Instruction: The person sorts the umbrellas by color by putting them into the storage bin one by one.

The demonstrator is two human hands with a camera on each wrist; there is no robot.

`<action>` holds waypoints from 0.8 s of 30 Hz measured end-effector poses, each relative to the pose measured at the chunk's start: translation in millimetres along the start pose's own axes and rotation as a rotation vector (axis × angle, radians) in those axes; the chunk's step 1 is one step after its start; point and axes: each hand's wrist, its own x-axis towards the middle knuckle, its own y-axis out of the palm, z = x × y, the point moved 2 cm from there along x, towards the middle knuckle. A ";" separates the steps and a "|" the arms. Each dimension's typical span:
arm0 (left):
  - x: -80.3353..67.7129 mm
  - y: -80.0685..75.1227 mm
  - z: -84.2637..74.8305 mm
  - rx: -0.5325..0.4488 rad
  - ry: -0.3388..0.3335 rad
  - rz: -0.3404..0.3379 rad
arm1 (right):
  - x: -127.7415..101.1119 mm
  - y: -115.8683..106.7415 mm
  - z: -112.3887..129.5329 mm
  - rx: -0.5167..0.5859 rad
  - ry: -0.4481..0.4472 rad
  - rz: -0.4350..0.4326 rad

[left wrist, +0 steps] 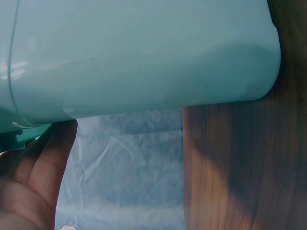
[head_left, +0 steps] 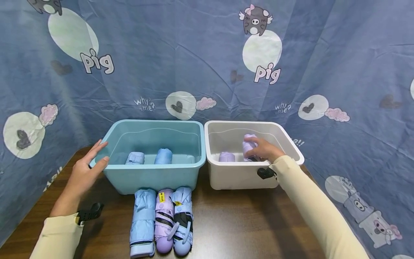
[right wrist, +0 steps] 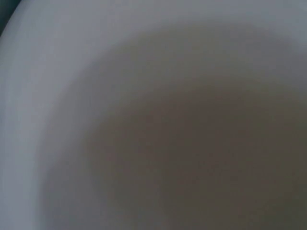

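The teal bin (head_left: 155, 176) and white bin (head_left: 239, 176) were smooth, glossy plastic; the folded umbrellas (head_left: 161, 219) were matt cloth; the surface (head_left: 233, 226) was dark wood grain.

Both arms wear long cream sleeves reaching the wrists. A black strap mount sits at each cuff, beside the bare left hand (head_left: 84, 172) and right hand (head_left: 261, 149).
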 end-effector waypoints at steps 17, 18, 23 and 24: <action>0.0 0.0 -0.8 -0.004 -0.006 0.000 | -1.7 0.0 5.3 0.136 0.009 0.019; 0.0 0.1 -1.2 -0.005 -0.009 0.000 | -2.0 0.0 5.6 0.142 0.010 0.021; -0.6 0.6 -2.3 -0.008 -0.001 0.002 | -2.2 0.8 5.8 0.190 0.011 0.033; -0.8 0.6 -2.4 -0.008 0.001 0.004 | -2.1 0.9 5.8 0.195 0.007 0.037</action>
